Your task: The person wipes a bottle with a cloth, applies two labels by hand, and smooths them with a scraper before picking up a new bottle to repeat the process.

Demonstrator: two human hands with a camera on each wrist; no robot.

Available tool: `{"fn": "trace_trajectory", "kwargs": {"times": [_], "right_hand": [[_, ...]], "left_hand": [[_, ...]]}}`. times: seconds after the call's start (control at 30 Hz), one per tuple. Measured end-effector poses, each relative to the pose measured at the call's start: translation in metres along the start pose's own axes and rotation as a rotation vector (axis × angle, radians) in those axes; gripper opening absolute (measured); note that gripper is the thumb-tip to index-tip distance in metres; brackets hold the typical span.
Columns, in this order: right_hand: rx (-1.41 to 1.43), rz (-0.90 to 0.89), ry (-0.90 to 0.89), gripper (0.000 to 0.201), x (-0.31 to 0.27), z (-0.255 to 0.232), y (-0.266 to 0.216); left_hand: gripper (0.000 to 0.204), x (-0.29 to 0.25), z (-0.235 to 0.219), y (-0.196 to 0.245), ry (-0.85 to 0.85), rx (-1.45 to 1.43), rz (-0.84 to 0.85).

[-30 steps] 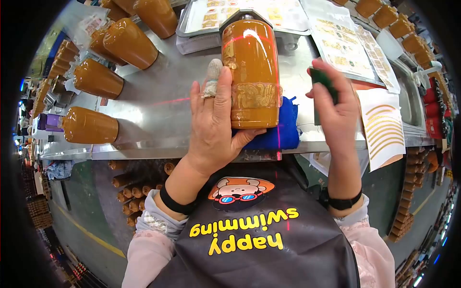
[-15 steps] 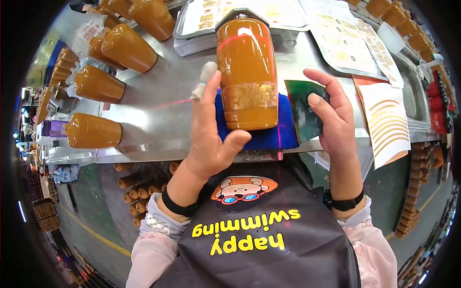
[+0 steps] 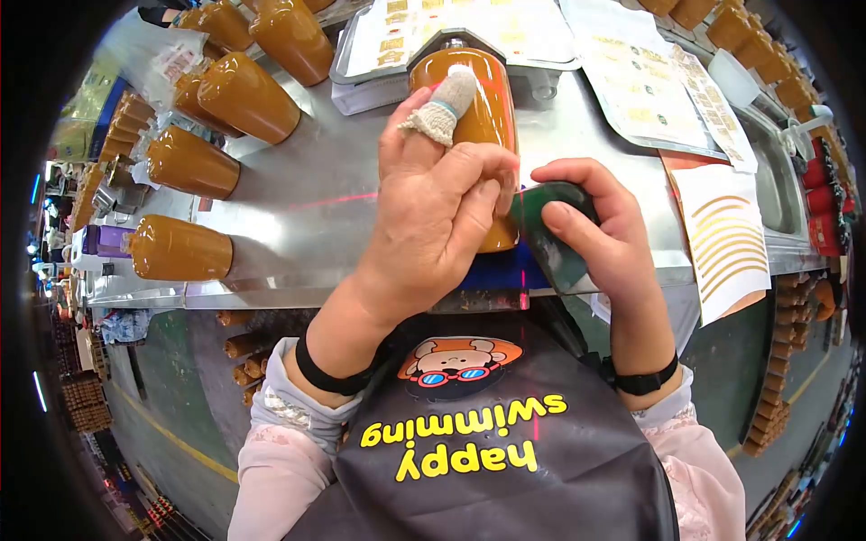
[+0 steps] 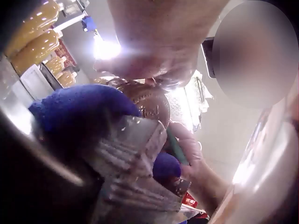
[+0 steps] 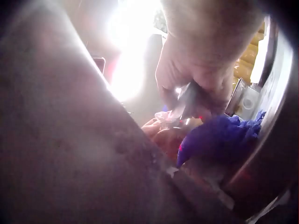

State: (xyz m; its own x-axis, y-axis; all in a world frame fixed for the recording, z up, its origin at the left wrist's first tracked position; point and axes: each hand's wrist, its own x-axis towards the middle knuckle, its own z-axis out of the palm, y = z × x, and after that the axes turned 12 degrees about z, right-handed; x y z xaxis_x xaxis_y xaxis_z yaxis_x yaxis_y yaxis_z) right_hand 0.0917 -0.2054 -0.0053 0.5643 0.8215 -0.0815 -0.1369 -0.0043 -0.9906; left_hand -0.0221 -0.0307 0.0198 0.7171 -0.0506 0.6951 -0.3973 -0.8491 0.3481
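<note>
An amber-brown glazed bottle lies on its side on a folded blue cloth, its neck facing away from me. My left hand reaches across the bottle's front and covers its patterned band. A pale knitted finger cover is on one left finger, which lies along the bottle. The left index finger and thumb touch the bottle's right side. A flat dark-green scraper is gripped by my right hand, its near edge beside the bottle's lower right. In the left wrist view the bottle's round base shows.
More brown bottles lie and stand on the left of the metal table. Behind are trays of decal sheets. On the right, a white sheet with gold arcs lies near a sink.
My left hand has moved from the bottle's left side to across its front. The right hand has brought the green scraper leftward to the bottle's right side.
</note>
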Motion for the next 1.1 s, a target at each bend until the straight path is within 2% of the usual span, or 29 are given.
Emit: {"fn": "trace_trajectory", "kwargs": {"times": [0.13, 0.2, 0.23, 0.3, 0.37, 0.47, 0.5, 0.67, 0.97, 1.07, 1.1], "right_hand": [[-0.111, -0.168, 0.069, 0.025, 0.003, -0.012, -0.003], [-0.349, -0.191, 0.091, 0.020, 0.002, -0.008, -0.011], [-0.450, -0.219, 0.109, 0.017, 0.002, -0.004, -0.014], [-0.587, -0.350, 0.155, 0.010, 0.008, 0.010, -0.014], [-0.610, -0.332, 0.193, 0.008, 0.012, 0.018, -0.018], [-0.526, -0.294, 0.217, 0.012, 0.017, 0.024, -0.014], [-0.482, -0.257, 0.203, 0.013, 0.016, 0.026, -0.017], [-0.449, -0.200, 0.152, 0.013, 0.014, 0.023, -0.023], [-0.518, -0.193, 0.227, 0.010, 0.018, 0.018, -0.008], [-0.676, -0.333, 0.438, 0.017, 0.012, 0.018, -0.010], [-0.725, -0.436, 0.436, 0.024, 0.011, 0.018, -0.010]], "left_hand": [[0.011, -0.003, 0.001, 0.000, 0.014, -0.105, -0.096], [0.010, -0.002, 0.004, 0.000, 0.071, -0.062, 0.020], [0.017, -0.005, 0.001, -0.003, 0.009, -0.065, 0.037], [0.025, -0.017, 0.003, 0.003, 0.163, -0.206, -0.192], [0.034, -0.027, 0.005, 0.002, 0.257, -0.309, -0.315], [0.053, -0.040, 0.013, -0.009, 0.313, -0.422, -0.344], [0.061, -0.044, 0.015, -0.012, 0.269, -0.453, -0.377], [0.065, -0.043, 0.015, -0.016, 0.253, -0.388, -0.323], [0.065, -0.042, 0.016, -0.015, 0.233, -0.307, -0.306], [0.065, -0.042, 0.017, -0.014, 0.233, -0.293, -0.295], [0.065, -0.042, 0.017, -0.014, 0.232, -0.285, -0.295]]}}
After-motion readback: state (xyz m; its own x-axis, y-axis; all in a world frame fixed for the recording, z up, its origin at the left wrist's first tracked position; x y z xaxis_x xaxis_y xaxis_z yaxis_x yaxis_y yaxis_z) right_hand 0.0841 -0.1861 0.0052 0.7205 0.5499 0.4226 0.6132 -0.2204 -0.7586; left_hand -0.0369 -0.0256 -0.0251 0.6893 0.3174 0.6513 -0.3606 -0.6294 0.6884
